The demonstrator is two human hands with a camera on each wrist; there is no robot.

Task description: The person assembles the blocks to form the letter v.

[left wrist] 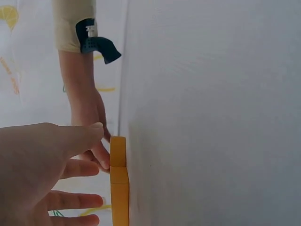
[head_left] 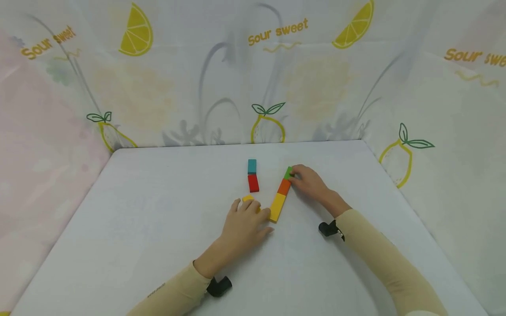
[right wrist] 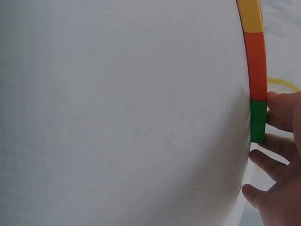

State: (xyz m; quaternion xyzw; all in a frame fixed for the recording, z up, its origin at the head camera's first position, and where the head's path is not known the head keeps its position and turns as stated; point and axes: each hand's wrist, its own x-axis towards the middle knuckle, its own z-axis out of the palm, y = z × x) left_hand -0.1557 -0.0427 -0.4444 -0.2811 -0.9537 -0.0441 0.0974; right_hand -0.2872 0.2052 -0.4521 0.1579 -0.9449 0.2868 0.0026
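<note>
My left hand (head_left: 246,224) lies low over the table, fingers fairly straight, partly covering a yellow block (head_left: 247,198). In the left wrist view its thumb and fingers lie beside two yellow blocks, the nearer yellow block (left wrist: 120,197) and one further along (left wrist: 118,151). At the far end of a slanting row, my right hand (head_left: 311,181) pinches a green block (head_left: 288,173) between thumb and finger. An orange block (head_left: 283,187) adjoins the green one end to end, followed by a long yellow piece (head_left: 278,206). The right wrist view shows green, orange (right wrist: 256,66) and yellow in line.
Left of the slanting row, a red block (head_left: 253,183) and a teal block (head_left: 252,166) lie nearly end to end, the red one slightly turned. All rest on a white table (head_left: 138,219). Behind it hangs a lemon-printed cloth (head_left: 178,79).
</note>
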